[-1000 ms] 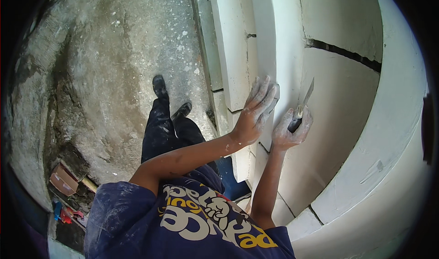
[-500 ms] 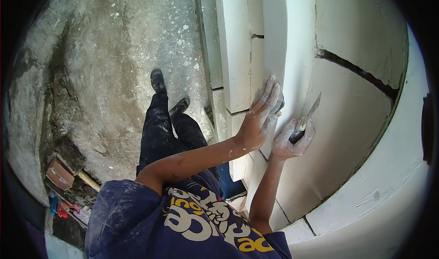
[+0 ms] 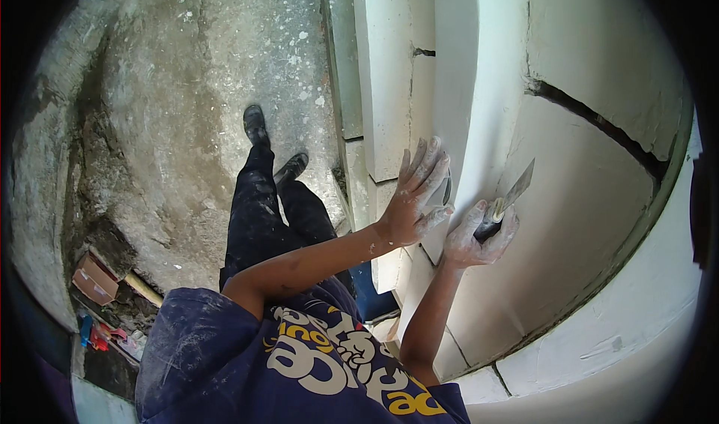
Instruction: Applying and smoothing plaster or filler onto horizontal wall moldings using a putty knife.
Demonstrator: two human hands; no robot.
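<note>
My left hand (image 3: 413,203), coated in white dust, is raised beside the edge of the pale block wall with its fingers fairly straight. A flat grey metal plate (image 3: 447,190) shows between its fingers and thumb; most of it is hidden behind the hand. To the right, my right hand (image 3: 481,240) is closed around the dark handle of a putty knife (image 3: 518,183). The knife's blade points up and right, in front of the wall's face, and white paste marks the hand.
The white block wall (image 3: 577,177) fills the right, with a dark open joint (image 3: 599,118) across it. Rough, paint-spotted concrete floor (image 3: 225,64) lies to the left. A cardboard box (image 3: 95,279) and red and blue items (image 3: 97,335) sit at lower left.
My left hand has moved slightly left and down with the metal plate, its fingers more spread. My right hand and the putty knife have shifted only a little.
</note>
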